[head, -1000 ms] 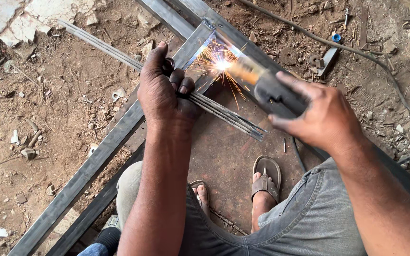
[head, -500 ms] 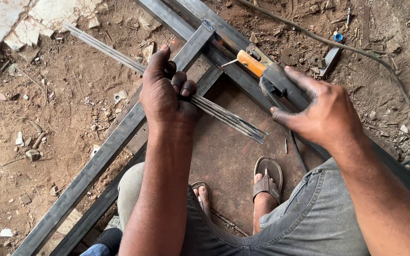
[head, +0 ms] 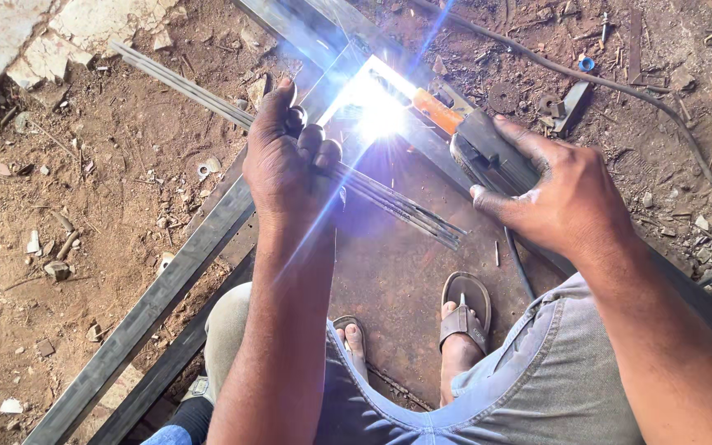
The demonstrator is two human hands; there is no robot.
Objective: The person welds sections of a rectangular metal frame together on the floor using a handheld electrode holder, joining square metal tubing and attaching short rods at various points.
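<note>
Gripping welding rods (head: 389, 198), left hand (head: 286, 165); right hand (head: 566, 194) clasps electrode holder (head: 488, 152).

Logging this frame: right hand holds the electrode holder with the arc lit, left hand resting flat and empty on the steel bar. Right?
Not quite. In the head view the left hand is not empty: it grips a bundle of welding rods. The right hand does hold the electrode holder, arc lit.
</note>
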